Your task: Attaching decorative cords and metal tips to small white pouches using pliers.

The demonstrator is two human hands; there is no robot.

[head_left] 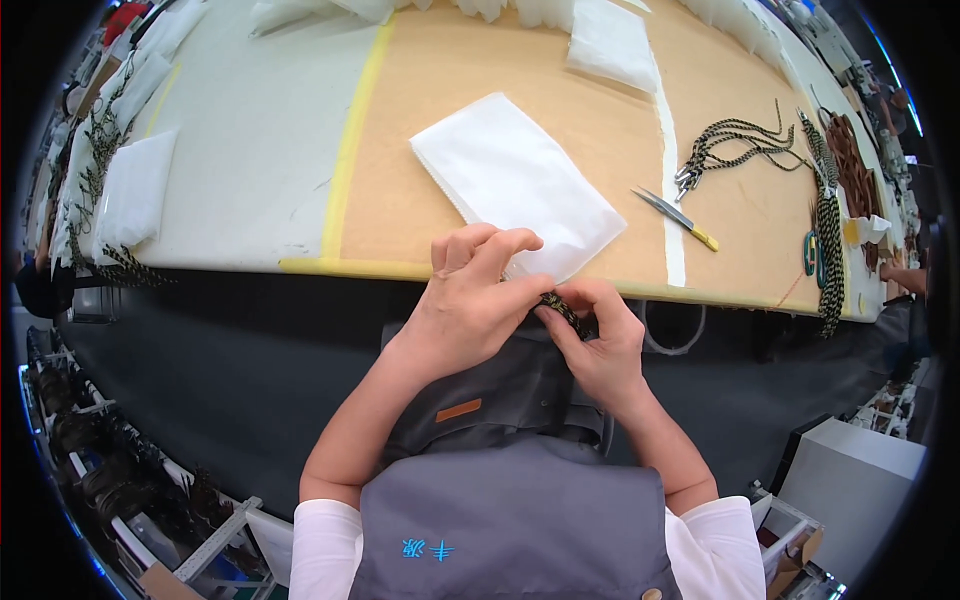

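Observation:
Just off the table's front edge, both hands hold a bunched black and olive patterned cord [565,311]. The thumb of my left hand [462,305] presses at its upper end, while the other fingers are bent above it. On its right side, my right hand [610,348] pinches the cord between thumb and fingers. A flat white fabric pouch [520,180] lies on the table beyond, its near end partly behind my left fingers. I cannot tell whether cord and pouch touch.
Right of the pouch lie yellow-handled tweezers [676,217] and striped cords with metal ends [735,145]. Further right are a bundle of patterned cords [828,240], green-handled scissors [812,255] and brown cords [850,150]. White packets [610,45] lie at the back. Another person's arm [905,280] shows at right.

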